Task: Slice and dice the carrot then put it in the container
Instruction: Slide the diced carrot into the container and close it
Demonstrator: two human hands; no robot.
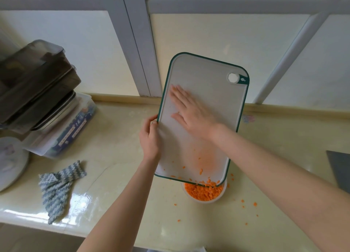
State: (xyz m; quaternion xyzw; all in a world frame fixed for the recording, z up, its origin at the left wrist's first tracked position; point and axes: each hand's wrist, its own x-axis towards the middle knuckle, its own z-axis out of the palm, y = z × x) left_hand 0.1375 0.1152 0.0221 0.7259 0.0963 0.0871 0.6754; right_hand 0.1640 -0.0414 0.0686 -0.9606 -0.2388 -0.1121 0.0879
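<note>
Orange carrot dice (203, 192): most of them are heaped in the container, by my reading; they fill it close to the rim.
Container (224, 187): white and round, it stands on the surface near the front edge, partly covered by the lower end of the cutting board.
Cutting board (204, 92): white with a dark green rim and a round hole in its far right corner. It is lifted and tilted, with the low end over the container (I cannot tell whether the two touch).
Bits on the board (201, 171): a thin scatter of orange pieces clings to the lower part, above an orange stain.
Left hand (150, 136): clamped on the board's left long edge, thumb on the top face and fingers curled behind.
Right hand (191, 111): laid flat on the board's face with straight fingers pointing to the far left; the fingertips are blurred.
Stray bits (255, 204): orange specks lie on the surface to the right of the container and in front of it.
Surface (117, 138): pale, glossy cream, below a white window frame.
Cloth (58, 185): a blue and white zigzag weave, crumpled at the left front.
Stack of dark boxes (37, 85): piled on a clear box (75, 126) at the far left.
White plate (11, 164): sits at the left edge, beside the clear box.
Grey sheet (341, 168): a dark flat corner at the right edge; I cannot tell what it is.
</note>
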